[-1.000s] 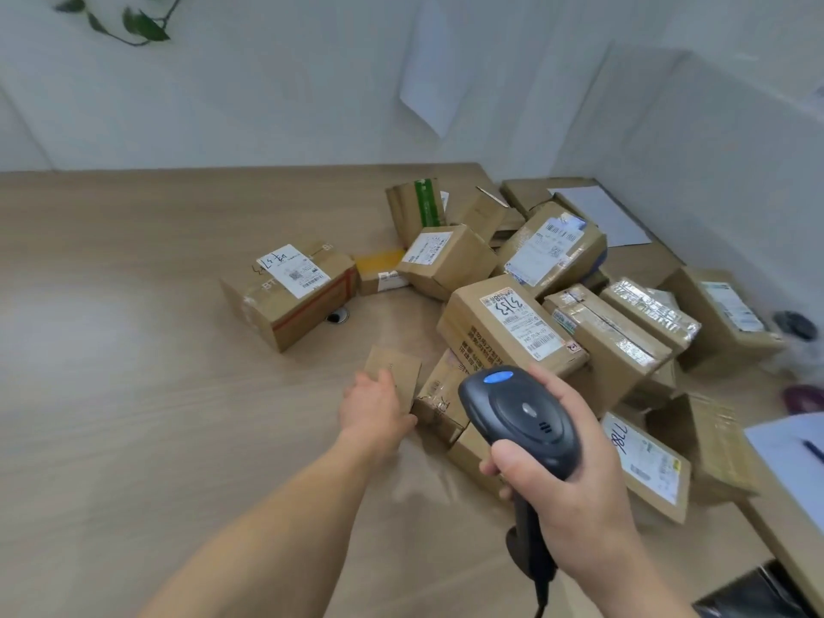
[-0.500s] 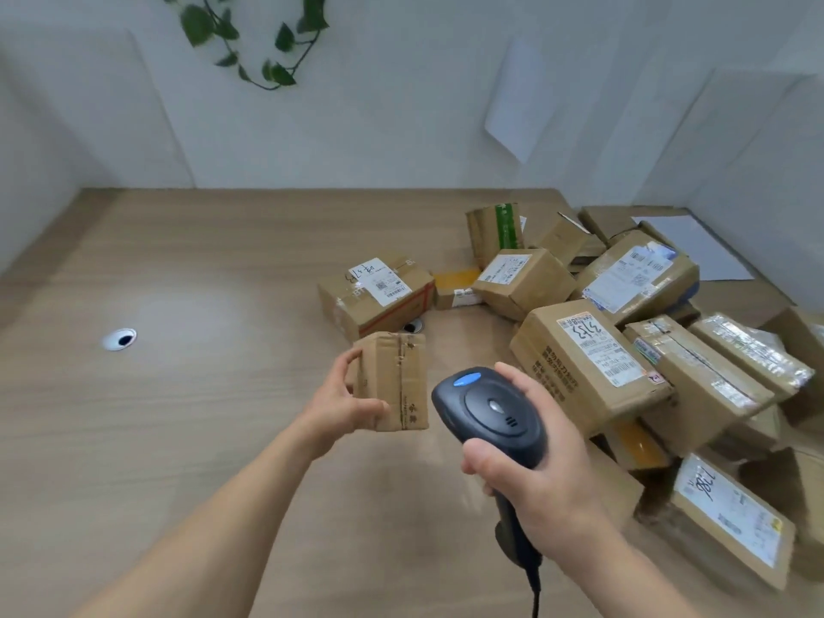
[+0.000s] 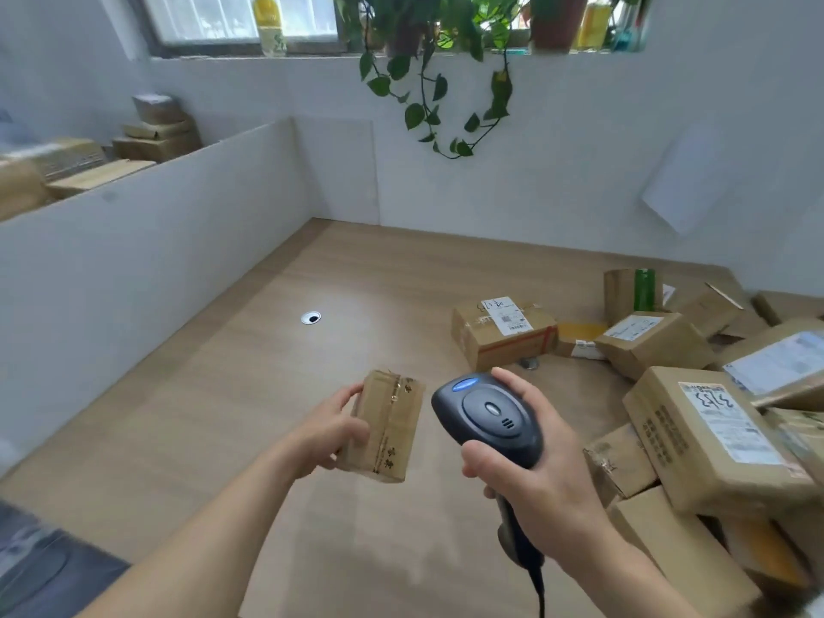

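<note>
Wooden tabletop fills the middle and lower part of the head view. A white partition bounds it on the left and a white wall at the back. A trailing plant hangs down the wall at upper centre. A round grommet sits in the tabletop left of centre.

1. Left hand, lower centre: I read it as clamped on a small box, thumb on the near side and fingers curled round the far edge. The box is held clear of the tabletop and slightly tilted, with its taped seam facing the camera.

2. Right hand, lower centre-right: I see it wrapped round a dark scanner, thumb against the near side of the head and fingers over the far side. The back of the scanner's head faces the camera, with a blue button at its top. A cable runs from the handle to the bottom edge.

3. Relation: the scanner's head is just right of the box, with a narrow gap between them.

4. Surroundings: a pile of cartons occupies the right edge. A labelled parcel lies on the tabletop above the scanner, at the left end of the pile.
</note>
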`<action>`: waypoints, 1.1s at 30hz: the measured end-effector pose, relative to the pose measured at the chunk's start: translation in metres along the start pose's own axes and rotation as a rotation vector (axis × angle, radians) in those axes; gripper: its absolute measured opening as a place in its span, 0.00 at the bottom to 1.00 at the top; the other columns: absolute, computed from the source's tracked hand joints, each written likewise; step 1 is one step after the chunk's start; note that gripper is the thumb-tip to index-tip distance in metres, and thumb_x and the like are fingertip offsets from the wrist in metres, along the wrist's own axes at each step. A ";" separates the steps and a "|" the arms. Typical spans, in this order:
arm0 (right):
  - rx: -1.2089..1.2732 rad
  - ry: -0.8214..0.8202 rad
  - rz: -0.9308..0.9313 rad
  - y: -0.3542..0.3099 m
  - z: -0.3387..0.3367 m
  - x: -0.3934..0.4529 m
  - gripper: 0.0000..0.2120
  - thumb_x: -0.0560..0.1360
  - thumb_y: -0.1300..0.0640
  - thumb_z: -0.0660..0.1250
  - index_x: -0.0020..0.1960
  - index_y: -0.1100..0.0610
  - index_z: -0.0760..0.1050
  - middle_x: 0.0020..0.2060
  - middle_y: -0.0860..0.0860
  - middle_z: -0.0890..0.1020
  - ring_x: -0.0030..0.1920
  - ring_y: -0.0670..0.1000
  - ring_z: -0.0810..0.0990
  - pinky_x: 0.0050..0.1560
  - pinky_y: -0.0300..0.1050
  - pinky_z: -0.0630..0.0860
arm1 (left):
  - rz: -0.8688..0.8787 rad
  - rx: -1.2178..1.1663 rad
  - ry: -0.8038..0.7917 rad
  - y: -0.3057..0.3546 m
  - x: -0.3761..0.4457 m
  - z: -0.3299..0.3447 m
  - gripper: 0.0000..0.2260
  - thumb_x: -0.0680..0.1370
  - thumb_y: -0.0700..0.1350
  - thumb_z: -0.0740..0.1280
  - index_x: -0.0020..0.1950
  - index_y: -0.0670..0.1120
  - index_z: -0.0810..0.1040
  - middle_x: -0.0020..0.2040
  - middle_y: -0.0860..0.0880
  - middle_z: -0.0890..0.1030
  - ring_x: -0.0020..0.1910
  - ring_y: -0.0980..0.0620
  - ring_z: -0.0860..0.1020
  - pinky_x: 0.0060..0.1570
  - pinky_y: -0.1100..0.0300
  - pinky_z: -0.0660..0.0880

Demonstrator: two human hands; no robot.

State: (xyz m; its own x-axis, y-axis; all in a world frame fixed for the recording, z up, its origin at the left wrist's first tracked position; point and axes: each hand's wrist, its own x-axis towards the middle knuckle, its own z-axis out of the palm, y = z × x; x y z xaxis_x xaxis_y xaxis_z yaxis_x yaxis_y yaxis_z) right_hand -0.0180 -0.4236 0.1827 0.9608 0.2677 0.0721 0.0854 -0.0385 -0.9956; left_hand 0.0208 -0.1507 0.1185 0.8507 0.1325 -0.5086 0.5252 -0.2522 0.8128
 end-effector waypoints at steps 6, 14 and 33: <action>0.029 -0.087 0.015 0.015 -0.006 -0.039 0.40 0.57 0.44 0.78 0.68 0.42 0.72 0.54 0.45 0.86 0.48 0.51 0.87 0.42 0.37 0.79 | -0.146 0.015 0.087 -0.086 -0.046 0.049 0.35 0.71 0.37 0.67 0.75 0.60 0.66 0.56 0.51 0.80 0.42 0.47 0.82 0.29 0.60 0.74; 0.024 -0.067 0.080 0.034 -0.024 -0.073 0.38 0.57 0.43 0.78 0.66 0.40 0.72 0.55 0.45 0.85 0.49 0.53 0.87 0.43 0.41 0.79 | -0.212 0.027 0.124 -0.133 -0.056 0.100 0.29 0.77 0.37 0.61 0.76 0.57 0.66 0.54 0.48 0.81 0.32 0.53 0.76 0.27 0.66 0.68; -0.008 0.005 0.118 0.027 0.014 -0.103 0.39 0.57 0.43 0.77 0.68 0.41 0.71 0.52 0.43 0.86 0.49 0.49 0.87 0.42 0.36 0.79 | -0.191 0.379 0.227 -0.130 -0.049 0.070 0.35 0.68 0.42 0.76 0.69 0.52 0.62 0.57 0.47 0.79 0.51 0.44 0.81 0.39 0.55 0.79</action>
State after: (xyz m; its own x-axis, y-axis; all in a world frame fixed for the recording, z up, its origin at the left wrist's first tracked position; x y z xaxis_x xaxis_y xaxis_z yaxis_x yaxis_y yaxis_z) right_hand -0.1183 -0.4390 0.1479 0.9655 0.2564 -0.0450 -0.0260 -0.0767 -0.9967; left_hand -0.0901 -0.1912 0.0180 0.7451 0.4060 -0.5291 0.6637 -0.5292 0.5286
